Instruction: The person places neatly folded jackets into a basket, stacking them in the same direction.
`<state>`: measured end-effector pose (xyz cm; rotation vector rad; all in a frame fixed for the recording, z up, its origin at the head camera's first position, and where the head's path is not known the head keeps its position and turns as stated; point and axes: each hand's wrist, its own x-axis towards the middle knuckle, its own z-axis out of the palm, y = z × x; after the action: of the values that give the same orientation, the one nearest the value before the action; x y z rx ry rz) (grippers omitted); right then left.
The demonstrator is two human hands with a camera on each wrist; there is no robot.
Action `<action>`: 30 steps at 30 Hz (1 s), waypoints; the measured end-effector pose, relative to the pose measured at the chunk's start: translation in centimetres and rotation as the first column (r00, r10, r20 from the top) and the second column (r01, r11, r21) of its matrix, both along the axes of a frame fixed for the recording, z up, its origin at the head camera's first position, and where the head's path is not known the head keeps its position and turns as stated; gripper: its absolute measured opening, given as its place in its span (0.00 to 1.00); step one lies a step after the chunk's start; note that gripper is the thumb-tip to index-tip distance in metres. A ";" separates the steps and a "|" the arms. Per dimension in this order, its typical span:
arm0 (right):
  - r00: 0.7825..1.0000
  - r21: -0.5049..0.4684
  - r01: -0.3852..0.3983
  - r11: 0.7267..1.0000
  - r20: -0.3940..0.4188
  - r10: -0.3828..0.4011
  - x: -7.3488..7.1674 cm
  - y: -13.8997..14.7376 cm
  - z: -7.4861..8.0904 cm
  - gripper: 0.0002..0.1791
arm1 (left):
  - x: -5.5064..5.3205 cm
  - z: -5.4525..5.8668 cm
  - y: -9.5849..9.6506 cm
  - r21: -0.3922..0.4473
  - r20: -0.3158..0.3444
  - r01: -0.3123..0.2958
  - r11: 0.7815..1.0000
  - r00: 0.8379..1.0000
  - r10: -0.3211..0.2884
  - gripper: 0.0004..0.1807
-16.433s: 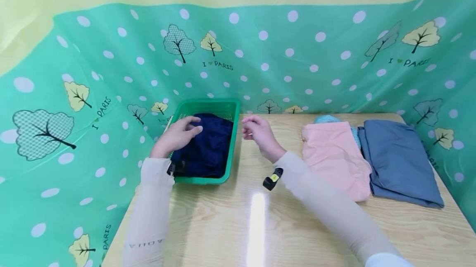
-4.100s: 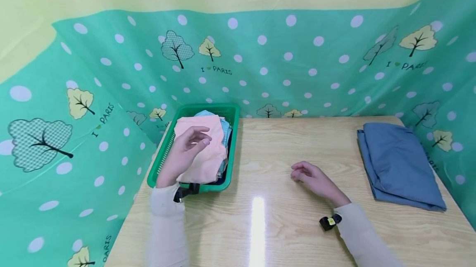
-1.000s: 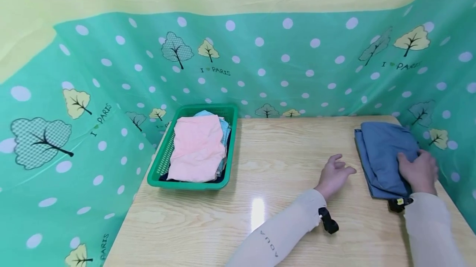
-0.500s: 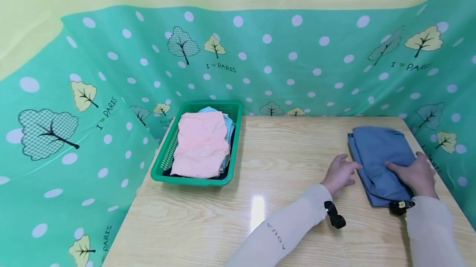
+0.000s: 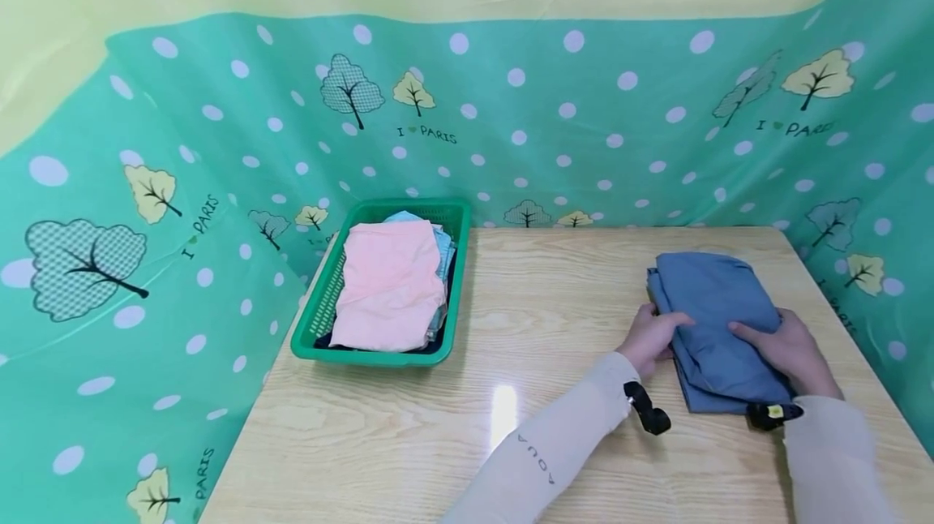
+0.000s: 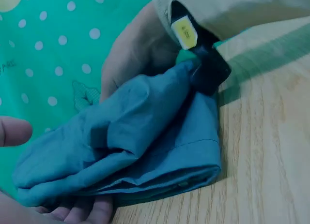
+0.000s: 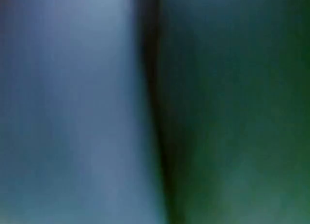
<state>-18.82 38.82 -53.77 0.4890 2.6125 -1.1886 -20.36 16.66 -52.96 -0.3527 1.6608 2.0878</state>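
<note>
A folded blue-grey garment (image 5: 718, 321) lies toward the right of the table, with a stitched hem (image 6: 189, 149) showing in the left wrist view. At its left edge, my left hand (image 5: 648, 339) has fingers tucked underneath and the thumb over the top. From the opposite edge, my right hand (image 5: 791, 350) grips the garment, thumb on the upper face and the other fingers hidden. The right hand (image 6: 138, 50) also shows behind the cloth in the left wrist view. In the right wrist view there is only a blur of blue cloth (image 7: 82, 112) and dark green.
A green plastic basket (image 5: 456, 297) stands at the table's left. Inside lie a folded pink cloth (image 5: 390, 285), a light blue one (image 5: 443, 248) and dark navy fabric beneath. A polka-dot curtain (image 5: 540, 143) borders the wooden table (image 5: 554, 289) behind and at both sides.
Earlier, the basket received the light blue and pink cloths from the right side. Within the last second, the blue-grey garment has shifted left with my right hand, and my left hand has reached its edge.
</note>
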 end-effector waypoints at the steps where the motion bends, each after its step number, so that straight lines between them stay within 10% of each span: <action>1: 1.000 -0.008 -0.008 1.000 0.005 0.008 0.0 -0.1 0.0 0.60 | -0.1 -0.1 -0.1 -0.001 -0.004 0.008 1.000 1.000 -0.008 0.37; 8: 0.998 -0.057 -0.060 0.997 -0.001 0.060 0.4 -1.1 0.1 0.57 | -0.5 -0.5 -0.1 0.011 -0.044 0.035 0.999 0.998 -0.034 0.22; 17: 0.995 -0.147 -0.070 0.987 -0.087 0.057 0.8 -2.9 -0.4 0.55 | -0.6 -0.7 -0.6 0.024 0.029 -0.055 0.998 0.998 0.054 0.47; 30: 0.981 -0.192 -0.011 0.981 -0.193 -0.027 1.1 -6.0 -0.9 0.48 | -1.0 -1.7 -3.4 0.273 -0.009 0.058 0.960 0.998 -0.058 0.17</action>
<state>-17.74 32.87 -54.65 0.3620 2.6158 -1.5454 -21.40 13.29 -54.65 -0.2105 1.3401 2.2346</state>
